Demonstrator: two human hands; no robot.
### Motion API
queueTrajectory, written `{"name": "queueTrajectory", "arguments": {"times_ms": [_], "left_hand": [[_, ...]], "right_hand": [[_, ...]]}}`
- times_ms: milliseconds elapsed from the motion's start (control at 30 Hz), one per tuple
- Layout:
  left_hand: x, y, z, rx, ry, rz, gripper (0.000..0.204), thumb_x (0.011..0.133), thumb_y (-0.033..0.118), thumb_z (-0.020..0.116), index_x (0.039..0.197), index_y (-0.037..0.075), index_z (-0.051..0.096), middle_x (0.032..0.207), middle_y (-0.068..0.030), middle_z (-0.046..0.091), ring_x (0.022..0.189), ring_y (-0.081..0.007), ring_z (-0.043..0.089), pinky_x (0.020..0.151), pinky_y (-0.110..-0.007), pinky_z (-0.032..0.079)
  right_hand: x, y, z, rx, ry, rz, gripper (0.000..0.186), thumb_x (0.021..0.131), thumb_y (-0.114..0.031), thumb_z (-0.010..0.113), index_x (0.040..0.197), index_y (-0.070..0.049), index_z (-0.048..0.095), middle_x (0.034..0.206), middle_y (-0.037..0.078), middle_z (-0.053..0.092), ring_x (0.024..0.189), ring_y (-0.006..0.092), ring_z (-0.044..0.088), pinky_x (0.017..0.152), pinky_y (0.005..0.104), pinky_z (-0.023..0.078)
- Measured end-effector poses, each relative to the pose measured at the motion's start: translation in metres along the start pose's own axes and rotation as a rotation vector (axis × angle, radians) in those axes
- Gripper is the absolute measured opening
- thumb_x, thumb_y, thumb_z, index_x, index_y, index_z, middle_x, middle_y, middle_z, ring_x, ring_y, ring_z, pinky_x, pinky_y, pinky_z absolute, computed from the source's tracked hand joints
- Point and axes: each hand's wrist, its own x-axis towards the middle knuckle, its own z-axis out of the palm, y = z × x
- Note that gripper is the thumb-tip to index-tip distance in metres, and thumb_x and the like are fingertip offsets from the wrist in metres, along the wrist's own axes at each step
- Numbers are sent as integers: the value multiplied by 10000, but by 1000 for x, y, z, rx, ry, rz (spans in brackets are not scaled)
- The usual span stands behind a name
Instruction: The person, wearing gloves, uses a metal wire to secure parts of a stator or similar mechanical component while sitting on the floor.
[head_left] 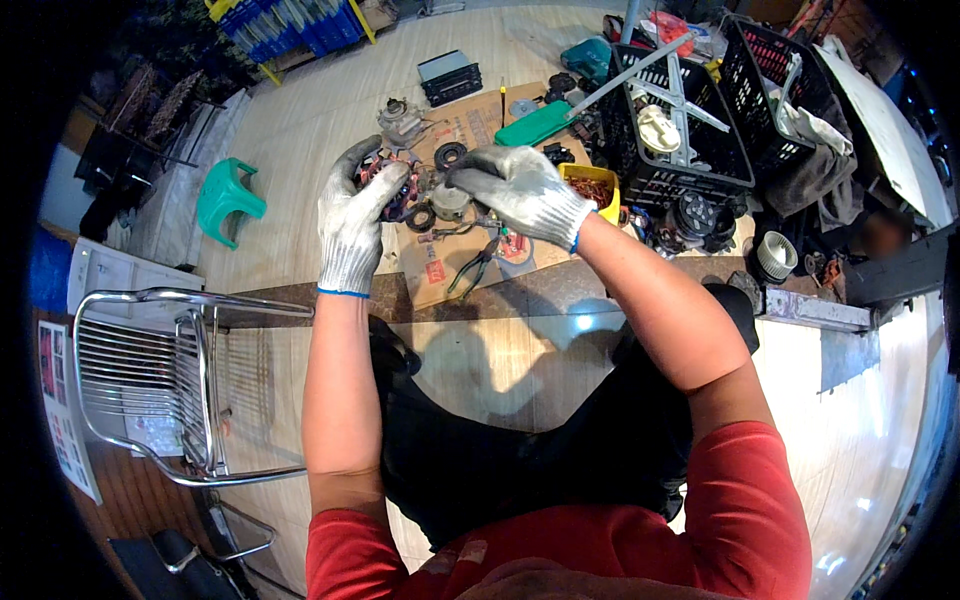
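My left hand [358,205], in a grey-and-white glove, grips a round part with copper windings [397,180]. My gloved right hand [515,195] is beside it with fingers closed; what it holds, if anything, is hidden. Under and around my hands on a cardboard sheet [435,285] are a silver metal housing [452,204], black rings [420,219], pliers with dark green handles [476,262], a grey metal part [400,123] and a green flat item [533,125]. A yellow tub [610,207] with copper-coloured bits sits just right of my right hand.
Black plastic crates [700,150] with parts stand at the right, near a white fan wheel [776,253]. A black electronic unit [449,80] lies at the back. A green stool [225,195] and chrome chair [150,390] are at the left; blue items on a yellow rack [295,40] stand behind.
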Motion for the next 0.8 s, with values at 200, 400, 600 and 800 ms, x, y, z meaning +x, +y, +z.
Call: {"name": "queueTrajectory", "arguments": {"times_ms": [200, 400, 600, 800], "left_hand": [[4, -7, -19, -358, -230, -155, 468, 906, 137, 644, 1304, -61, 498, 1099, -188, 647, 959, -253, 670, 841, -350, 578], [9, -4, -24, -870, 53, -324, 406, 958, 258, 590, 1186, -77, 595, 1159, -194, 664, 1000, -271, 685, 830, -353, 590], [13, -11, -34, -828, 17, -385, 345, 953, 291, 603, 1064, -31, 661, 955, -141, 727, 702, -217, 712, 542, -318, 588], [14, -11, -21, -781, 139, -362, 304, 943, 267, 619, 1085, 1, 656, 985, -148, 719, 738, -228, 712, 555, -324, 592]], "right_hand": [[0, 31, -16, -177, -3, -25, 311, 917, -338, 564, 1023, -78, 699, 959, 196, 676, 887, 361, 645, 736, 438, 503], [-9, 52, -28, -204, -207, 44, 311, 902, -326, 592, 1025, -63, 704, 949, 221, 671, 889, 377, 647, 774, 443, 507], [-11, 40, -25, -265, -262, 100, 431, 901, -405, 562, 1208, -111, 628, 1155, 204, 638, 1033, 372, 620, 883, 427, 490], [5, 11, 6, -398, -163, -22, 703, 881, -484, 590, 1445, -106, 410, 1480, 227, 395, 1309, 386, 451, 1092, 417, 372]]}}
